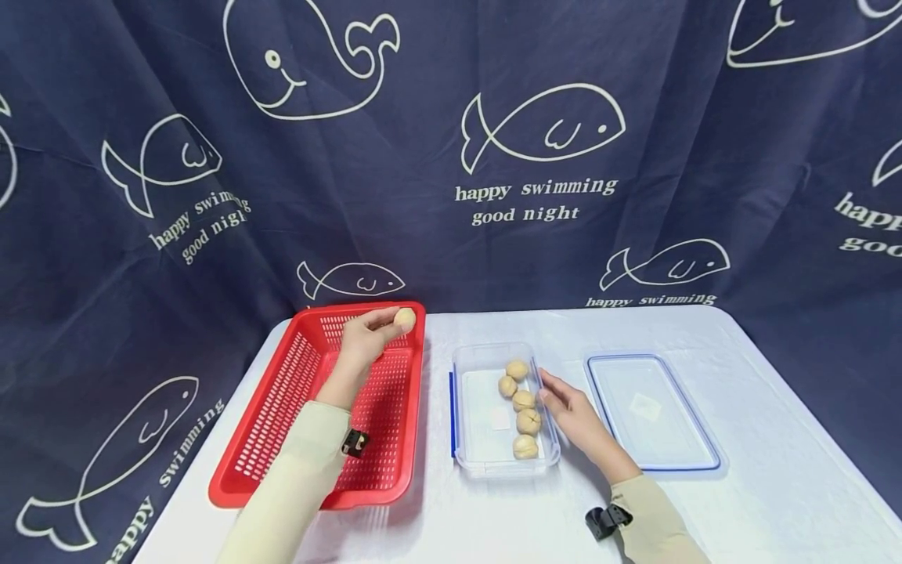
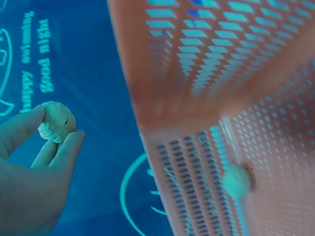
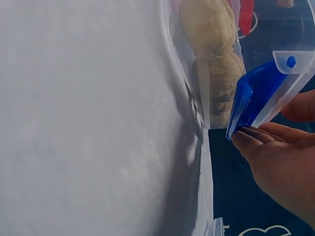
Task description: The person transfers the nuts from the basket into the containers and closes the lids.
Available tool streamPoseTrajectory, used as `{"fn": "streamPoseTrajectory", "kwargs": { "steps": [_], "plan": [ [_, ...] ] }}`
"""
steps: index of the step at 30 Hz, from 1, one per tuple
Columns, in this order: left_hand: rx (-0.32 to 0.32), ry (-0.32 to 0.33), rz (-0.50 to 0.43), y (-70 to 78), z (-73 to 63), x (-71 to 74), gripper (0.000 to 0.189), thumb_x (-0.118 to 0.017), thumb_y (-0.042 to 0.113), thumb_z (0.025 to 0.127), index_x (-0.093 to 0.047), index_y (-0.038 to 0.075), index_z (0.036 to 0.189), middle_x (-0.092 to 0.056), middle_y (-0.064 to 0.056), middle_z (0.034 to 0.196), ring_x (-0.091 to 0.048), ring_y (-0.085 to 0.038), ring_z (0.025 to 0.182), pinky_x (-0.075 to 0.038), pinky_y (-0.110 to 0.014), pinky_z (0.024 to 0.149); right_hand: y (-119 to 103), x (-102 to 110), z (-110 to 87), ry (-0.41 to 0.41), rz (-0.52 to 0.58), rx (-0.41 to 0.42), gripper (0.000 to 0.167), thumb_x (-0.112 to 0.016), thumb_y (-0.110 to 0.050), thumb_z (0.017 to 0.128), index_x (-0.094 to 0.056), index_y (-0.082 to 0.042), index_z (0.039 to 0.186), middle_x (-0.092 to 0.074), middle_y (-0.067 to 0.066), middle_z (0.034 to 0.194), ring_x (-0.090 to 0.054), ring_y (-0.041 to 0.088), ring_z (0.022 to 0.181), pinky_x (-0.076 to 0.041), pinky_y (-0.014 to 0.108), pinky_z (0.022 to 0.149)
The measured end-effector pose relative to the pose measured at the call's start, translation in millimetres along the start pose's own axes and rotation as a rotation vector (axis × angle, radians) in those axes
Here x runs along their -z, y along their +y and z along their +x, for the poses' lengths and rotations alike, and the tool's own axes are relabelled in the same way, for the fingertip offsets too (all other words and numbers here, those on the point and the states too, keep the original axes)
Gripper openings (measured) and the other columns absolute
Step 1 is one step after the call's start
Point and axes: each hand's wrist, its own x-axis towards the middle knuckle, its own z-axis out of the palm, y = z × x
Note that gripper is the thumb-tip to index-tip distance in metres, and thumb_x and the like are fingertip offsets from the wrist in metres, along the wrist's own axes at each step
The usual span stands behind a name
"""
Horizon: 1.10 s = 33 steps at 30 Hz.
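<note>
My left hand [image 1: 366,341] pinches a walnut [image 1: 405,319] between thumb and fingers, over the far right corner of a red basket [image 1: 416,407]. The left wrist view shows this walnut [image 2: 59,121] round and pale, and another walnut [image 2: 236,182] down inside the basket. To the right, a clear plastic box [image 1: 479,466] holds several walnuts [image 1: 528,421] in a rough line along its right side. My right hand [image 1: 579,415] grips that side wall, its fingers under the blue latch [image 3: 256,91] in the right wrist view and the thumb near the rim.
A clear lid [image 1: 655,415] with a blue seal lies flat on the white-covered table [image 1: 486,525], right of the box. Behind the table hangs a dark blue curtain [image 1: 423,196] printed with fish. The basket's raised walls stand at the table's left side.
</note>
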Motion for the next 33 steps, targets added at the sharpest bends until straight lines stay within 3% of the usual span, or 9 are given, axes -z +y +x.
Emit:
{"fn": "streamPoseTrajectory", "kwargs": {
  "steps": [3,5,13,21,33],
  "plan": [
    [-0.034,-0.015,-0.035,5.9,-7.7,-5.8,0.039,-0.072,0.005,0.084,-0.065,0.004,0.122,-0.066,-0.015,0.117,-0.060,-0.016,0.095,-0.050,-0.031,0.086,0.4,-0.1,-0.3,-0.003,-0.007,0.003,0.046,-0.046,-0.014,0.102,-0.037,0.005,0.143,-0.040,0.025,0.144,-0.039,0.040,0.132,-0.030,0.044,0.109],
    [-0.056,-0.028,-0.065,9.5,-12.0,-9.8,0.039,-0.072,0.003,0.084,-0.065,0.003,0.122,-0.066,-0.016,0.117,-0.061,-0.017,0.097,-0.050,-0.033,0.089,0.3,0.4,-0.5,-0.001,-0.007,0.006,0.046,-0.046,-0.015,0.102,-0.037,0.004,0.144,-0.041,0.024,0.144,-0.039,0.040,0.132,-0.030,0.044,0.109],
    [-0.078,-0.076,-0.165,21.1,-33.2,-27.1,0.039,-0.073,0.002,0.083,-0.066,0.004,0.122,-0.067,-0.015,0.117,-0.065,-0.020,0.104,-0.051,-0.030,0.091,0.9,0.9,-0.2,0.001,0.005,0.003,0.046,-0.046,-0.014,0.102,-0.037,0.005,0.143,-0.041,0.025,0.143,-0.039,0.040,0.132,-0.030,0.044,0.109],
    [-0.153,-0.145,-0.281,22.4,-55.1,-53.3,0.040,-0.071,-0.004,0.082,-0.063,-0.003,0.122,-0.065,-0.019,0.118,-0.064,-0.022,0.107,-0.051,-0.029,0.091,1.3,-0.8,0.9,0.007,0.000,-0.005,0.046,-0.047,-0.014,0.102,-0.037,0.005,0.143,-0.041,0.024,0.143,-0.039,0.039,0.132,-0.031,0.043,0.108],
    [-0.140,-0.196,-0.331,18.9,-81.2,-81.1,0.039,-0.068,-0.003,0.085,-0.061,-0.004,0.123,-0.063,-0.019,0.121,-0.062,-0.026,0.112,-0.049,-0.032,0.094,0.0,-0.8,0.7,0.000,-0.018,-0.007,0.047,-0.046,-0.016,0.102,-0.036,0.004,0.144,-0.041,0.025,0.143,-0.040,0.040,0.131,-0.031,0.044,0.108]
  ]
}}
